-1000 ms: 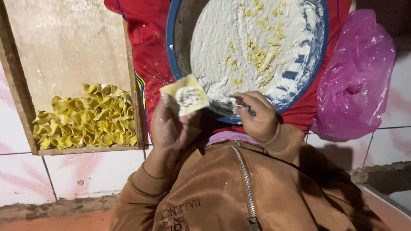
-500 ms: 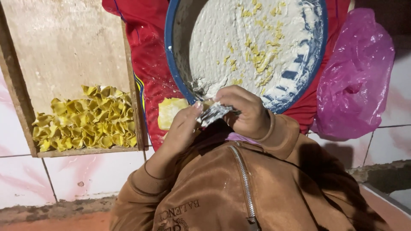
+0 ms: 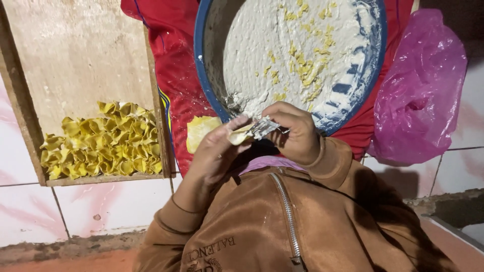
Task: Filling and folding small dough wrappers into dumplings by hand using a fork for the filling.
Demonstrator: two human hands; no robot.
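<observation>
Far left: shallow wooden tray (image 3: pixel 75 60) with a packed heap of folded yellow dumplings (image 3: pixel 103 141) along its near edge; upper part of the board bare and floury.

Next: red cloth (image 3: pixel 174 75) under everything, small stack of pale yellow square wrappers (image 3: pixel 199 132) lying on it just beside the left hand.

Centre: left hand (image 3: pixel 214 153) cups one yellow wrapper (image 3: pixel 239 136). Half a second ago the hands were bunched over it; a second ago the wrapper lay flat and open in the palm. Now it's curled around filling. Right hand (image 3: pixel 297 133) is closed on a small metal spoon (image 3: pixel 262 127), tip touching the wrapper. Hands touching. Reads as filling just loaded, fold starting.

Behind: blue-rimmed round basin (image 3: pixel 201 65) of white paste filling (image 3: pixel 282 50) with yellow flecks.

Right: crumpled pink plastic bag (image 3: pixel 423 90), well apart.
</observation>
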